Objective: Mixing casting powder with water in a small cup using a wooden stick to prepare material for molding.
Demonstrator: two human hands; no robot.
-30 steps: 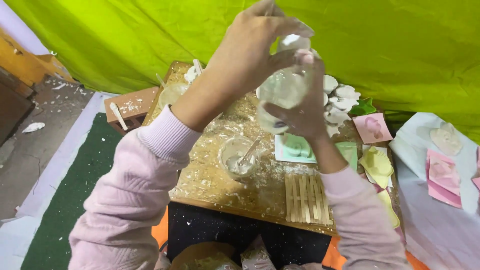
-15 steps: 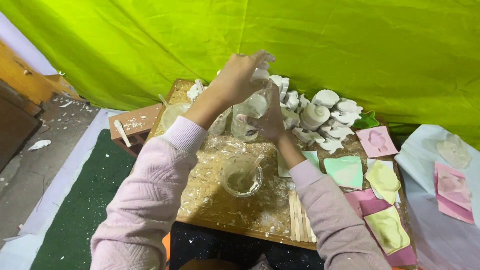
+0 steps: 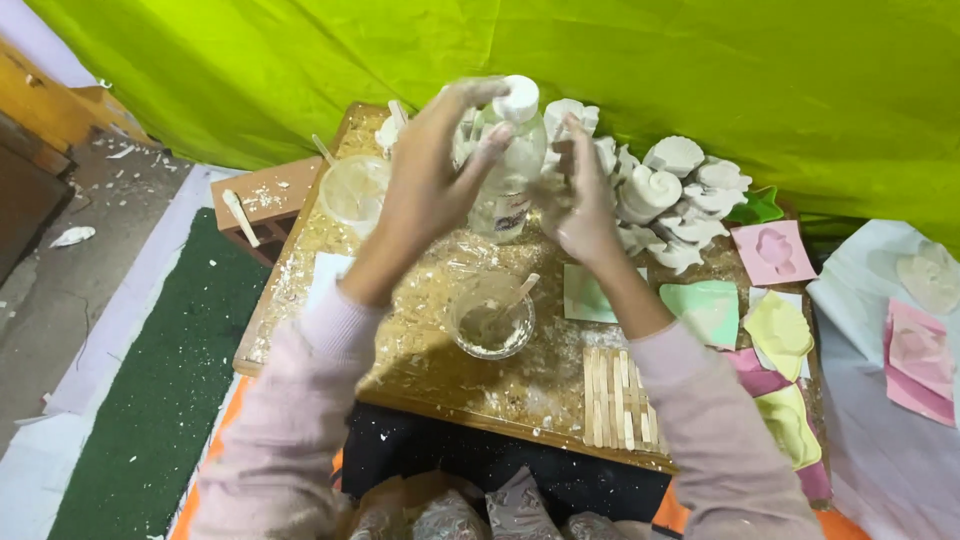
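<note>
A clear plastic bottle (image 3: 505, 175) with a white cap stands upright at the back of the speckled wooden table (image 3: 420, 360). My left hand (image 3: 430, 175) is loosely closed around its neck, thumb behind the cap and a finger across the shoulder. My right hand (image 3: 580, 205) is just right of the bottle, fingers spread, holding nothing. In front of the bottle a clear cup (image 3: 490, 322) holds white mix and a wooden stick.
A second clear cup (image 3: 353, 190) stands at the back left. White plaster casts (image 3: 675, 190) are piled at the back right. Flat wooden sticks (image 3: 615, 395) lie near the front edge. Pink, green and yellow moulds (image 3: 780, 335) spread to the right. A brick (image 3: 262, 198) sits left of the table.
The bottle was held high in both hands, then came down onto the table. My right hand has come off it and opened.
</note>
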